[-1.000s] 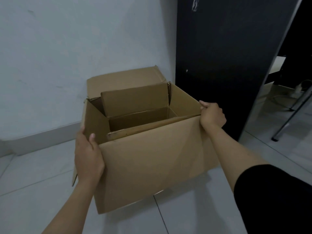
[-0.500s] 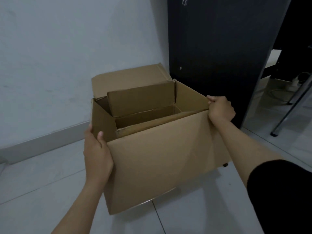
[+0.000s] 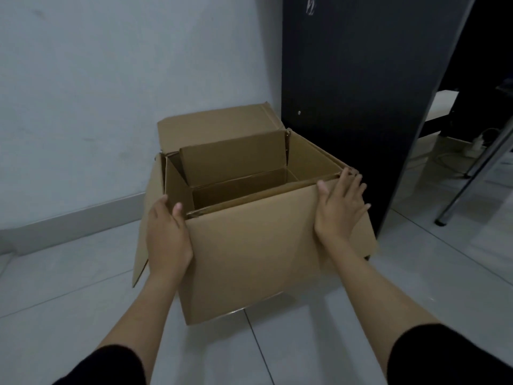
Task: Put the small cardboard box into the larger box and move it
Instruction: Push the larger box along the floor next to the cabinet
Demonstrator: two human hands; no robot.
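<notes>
A pale wall [image 3: 111,93] rises behind a tiled floor [image 3: 319,343], with a tall black cabinet [image 3: 347,93] standing at the right. On the floor, just beside the cabinet, sits the large cardboard box [image 3: 249,245], its top flaps open. A smaller box [image 3: 233,165] stands inside it, also open. The left hand [image 3: 166,234] wraps around the big box's near left corner, thumb on the front face. The right hand [image 3: 340,207] lies flat and spread against the near right corner, fingers reaching the rim.
</notes>
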